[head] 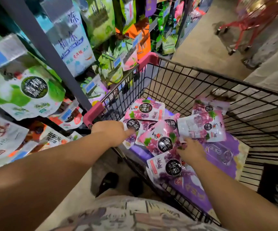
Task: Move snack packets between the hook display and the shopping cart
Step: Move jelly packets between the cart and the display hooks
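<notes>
Several pink-and-purple grape snack packets (158, 140) lie in a heap inside the black wire shopping cart (185, 75). My left hand (113, 132) rests on the cart's near-left rim by the pink corner guard, its thumb out toward the packets. Down in the basket, my right hand (190, 150) has its fingers on the lower edge of a packet in the heap; whether it pinches the packet is hidden. The hook display (88, 30) on the left is hung with green, blue and orange snack packets.
A purple flat box (221, 155) lines the cart's bottom under the packets. A grey upright post (51, 52) of the display stands close to the cart's left side. A red cart (245, 25) is parked on the aisle floor at the far right. My feet (123, 182) are below.
</notes>
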`<state>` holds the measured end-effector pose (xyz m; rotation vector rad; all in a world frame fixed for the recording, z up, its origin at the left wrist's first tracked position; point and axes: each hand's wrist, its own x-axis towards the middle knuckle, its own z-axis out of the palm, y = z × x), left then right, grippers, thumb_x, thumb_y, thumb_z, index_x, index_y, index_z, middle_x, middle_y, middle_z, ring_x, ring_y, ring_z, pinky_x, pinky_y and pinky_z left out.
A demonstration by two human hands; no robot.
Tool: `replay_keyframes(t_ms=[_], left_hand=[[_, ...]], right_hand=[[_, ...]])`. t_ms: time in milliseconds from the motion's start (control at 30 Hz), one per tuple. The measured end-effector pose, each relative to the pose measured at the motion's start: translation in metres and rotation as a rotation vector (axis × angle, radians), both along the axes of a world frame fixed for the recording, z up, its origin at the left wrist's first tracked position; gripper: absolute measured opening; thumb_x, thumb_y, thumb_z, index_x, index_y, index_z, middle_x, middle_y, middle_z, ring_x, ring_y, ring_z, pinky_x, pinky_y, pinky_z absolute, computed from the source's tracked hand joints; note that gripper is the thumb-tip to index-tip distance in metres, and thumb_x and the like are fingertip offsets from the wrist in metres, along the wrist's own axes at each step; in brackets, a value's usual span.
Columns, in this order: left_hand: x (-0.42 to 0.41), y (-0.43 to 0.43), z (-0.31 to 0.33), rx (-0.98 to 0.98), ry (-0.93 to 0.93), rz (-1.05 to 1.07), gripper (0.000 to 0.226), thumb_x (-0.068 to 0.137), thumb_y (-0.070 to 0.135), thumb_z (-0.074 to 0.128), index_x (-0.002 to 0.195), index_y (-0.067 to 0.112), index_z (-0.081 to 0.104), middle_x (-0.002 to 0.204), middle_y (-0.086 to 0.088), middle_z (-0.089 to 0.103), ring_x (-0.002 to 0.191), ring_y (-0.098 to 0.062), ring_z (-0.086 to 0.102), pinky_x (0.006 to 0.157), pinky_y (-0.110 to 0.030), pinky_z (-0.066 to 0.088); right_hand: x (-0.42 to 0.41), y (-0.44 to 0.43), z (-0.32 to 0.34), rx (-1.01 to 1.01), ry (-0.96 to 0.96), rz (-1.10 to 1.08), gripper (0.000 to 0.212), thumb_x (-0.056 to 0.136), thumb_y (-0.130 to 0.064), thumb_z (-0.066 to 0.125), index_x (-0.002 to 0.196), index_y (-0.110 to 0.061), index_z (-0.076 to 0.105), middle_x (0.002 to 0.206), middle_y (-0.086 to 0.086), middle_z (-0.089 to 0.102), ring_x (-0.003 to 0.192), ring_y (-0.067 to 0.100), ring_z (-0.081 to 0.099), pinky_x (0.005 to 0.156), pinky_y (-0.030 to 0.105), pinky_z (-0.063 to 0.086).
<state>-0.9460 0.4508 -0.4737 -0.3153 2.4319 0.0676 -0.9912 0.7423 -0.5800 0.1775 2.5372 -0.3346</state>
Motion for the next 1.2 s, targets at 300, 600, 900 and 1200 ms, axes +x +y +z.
replay_keyframes(t_ms=[300, 600, 900, 1200], left_hand=[[0.002, 0.0, 0.0, 0.009, 0.025, -0.007, 0.069, 0.084, 0.08, 0.017, 0.102, 0.029, 0.06, 0.095, 0.006, 0.063, 0.087, -0.018, 0.06, 0.08, -0.037, 0.052], [0.005, 0.001, 0.006, 0.059, 0.014, -0.014, 0.068, 0.078, 0.085, 0.026, 0.104, 0.032, 0.059, 0.103, 0.006, 0.063, 0.095, -0.018, 0.059, 0.079, -0.032, 0.049], [0.007, -0.002, 0.015, 0.328, -0.013, -0.018, 0.099, 0.049, 0.093, 0.047, 0.138, 0.052, 0.035, 0.132, 0.025, 0.054, 0.121, -0.007, 0.052, 0.089, -0.029, 0.046], [0.014, -0.005, 0.021, 0.244, -0.002, -0.14, 0.061, 0.077, 0.082, 0.037, 0.084, 0.023, 0.053, 0.083, 0.006, 0.056, 0.085, -0.018, 0.055, 0.06, -0.03, 0.034]], right_hand=[[0.021, 0.031, -0.005, -0.054, -0.282, -0.176, 0.06, 0.087, -0.033, 0.072, 0.135, -0.004, 0.05, 0.123, 0.015, 0.062, 0.091, 0.024, 0.055, 0.065, 0.024, 0.043], [0.012, -0.008, 0.046, -0.475, -0.193, -0.061, 0.017, 0.09, -0.015, 0.068, 0.103, -0.005, 0.064, 0.085, 0.004, 0.056, 0.084, 0.023, 0.056, 0.071, 0.028, 0.043], [-0.016, -0.067, 0.116, -0.631, -0.082, 0.275, 0.011, 0.088, -0.009, 0.069, 0.081, -0.009, 0.061, 0.076, 0.0, 0.059, 0.055, -0.004, 0.047, 0.054, 0.012, 0.036], [-0.036, -0.098, 0.146, -0.737, -0.038, 0.208, 0.013, 0.092, -0.022, 0.065, 0.081, -0.025, 0.06, 0.07, -0.009, 0.06, 0.061, 0.006, 0.053, 0.062, 0.026, 0.04]])
